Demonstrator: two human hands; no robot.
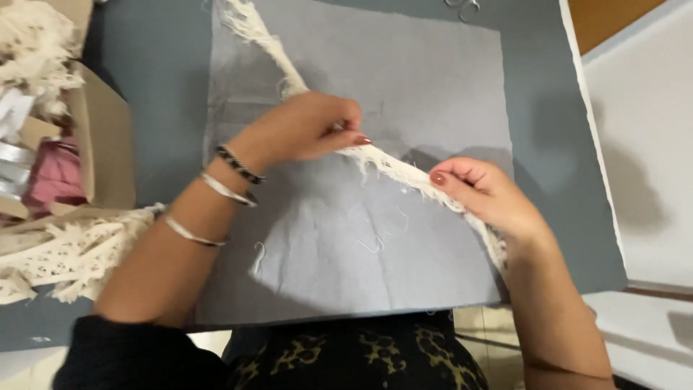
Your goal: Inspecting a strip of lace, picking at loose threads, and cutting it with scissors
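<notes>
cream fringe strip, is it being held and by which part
Yes: the cream fringe strip is pinched mid-length by the left hand and farther along by the right hand, stretched over grey fabric.

My left hand and right hand pinch a frayed cream trim taut above the grey cloth.

Fringe strip lies across cloth; box perhaps left.

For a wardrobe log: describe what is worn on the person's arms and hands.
The left hand has a dark beaded bracelet at the wrist, then two thin silver bangles further up the forearm, and a black sleeve pushed up near the elbow. The right hand shows no jewellery and its forearm is bare. Fingernails on both hands are painted reddish-brown.
</notes>
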